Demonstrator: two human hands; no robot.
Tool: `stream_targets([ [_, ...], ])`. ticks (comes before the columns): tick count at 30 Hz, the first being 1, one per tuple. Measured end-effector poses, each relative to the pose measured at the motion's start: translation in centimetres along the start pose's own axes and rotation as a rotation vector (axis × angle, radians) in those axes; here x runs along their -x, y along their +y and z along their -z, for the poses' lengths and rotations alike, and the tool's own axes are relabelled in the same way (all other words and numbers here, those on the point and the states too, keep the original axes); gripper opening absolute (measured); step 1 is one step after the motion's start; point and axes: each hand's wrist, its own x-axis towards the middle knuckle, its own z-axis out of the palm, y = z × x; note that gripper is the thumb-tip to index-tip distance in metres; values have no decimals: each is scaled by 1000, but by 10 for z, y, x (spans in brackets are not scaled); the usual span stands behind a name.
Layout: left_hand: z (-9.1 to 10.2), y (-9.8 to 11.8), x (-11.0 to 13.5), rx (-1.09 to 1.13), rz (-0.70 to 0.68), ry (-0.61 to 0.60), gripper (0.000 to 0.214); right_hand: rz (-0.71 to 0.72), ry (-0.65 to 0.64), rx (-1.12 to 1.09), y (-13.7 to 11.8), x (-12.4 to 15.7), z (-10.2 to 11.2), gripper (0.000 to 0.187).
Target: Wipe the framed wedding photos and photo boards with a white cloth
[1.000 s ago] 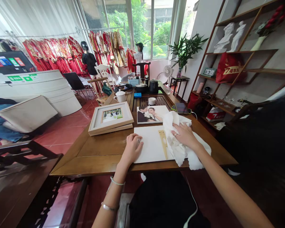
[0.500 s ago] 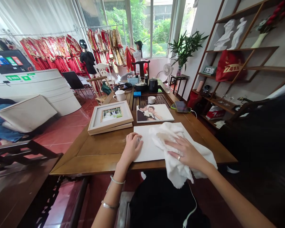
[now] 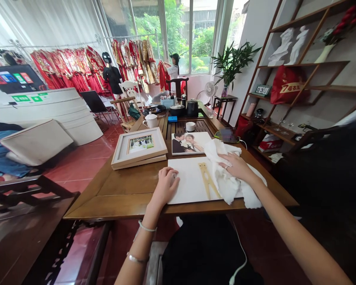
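A white board (image 3: 190, 182) with a wooden stand piece (image 3: 208, 180) on its face lies on the wooden table (image 3: 121, 190) in front of me. My left hand (image 3: 165, 185) rests on the board's left edge with its fingers curled. My right hand (image 3: 236, 167) lies flat, fingers stretched, on a crumpled white cloth (image 3: 227, 178) that covers the board's right side. Just beyond the board lies a frameless wedding photo (image 3: 187, 143), partly under the cloth.
A stacked wooden picture frame (image 3: 139, 147) sits at the table's left. Farther back are a tea tray, cups (image 3: 190, 126), a kettle (image 3: 192, 107) and a phone (image 3: 226, 135). Shelves stand at the right. Two people stand by racks of red garments.
My right hand has swept the cloth from the board's near middle back up to the far right, uncovering the wooden stand piece. My left hand has stayed put.
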Motion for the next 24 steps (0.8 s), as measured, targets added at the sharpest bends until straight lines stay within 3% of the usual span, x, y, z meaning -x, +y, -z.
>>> stream_targets([
  [4,0,5,-3,-106,-76,-10,17,84,-31,16,-15,-5,-2,44],
  [9,-8,30,3,-162,-203,-143,30,233,1,-57,-27,15,-3,41],
  [13,-12,46,16,-186,-223,-230,90,282,43,-183,-18,37,3,35],
  [16,-10,47,25,-207,-244,-280,110,231,86,-248,-2,50,7,33],
  [20,-6,45,35,-268,-247,-283,106,120,175,-285,30,60,7,37],
  [24,-6,47,47,-379,-245,-267,88,21,243,-271,59,61,4,39],
])
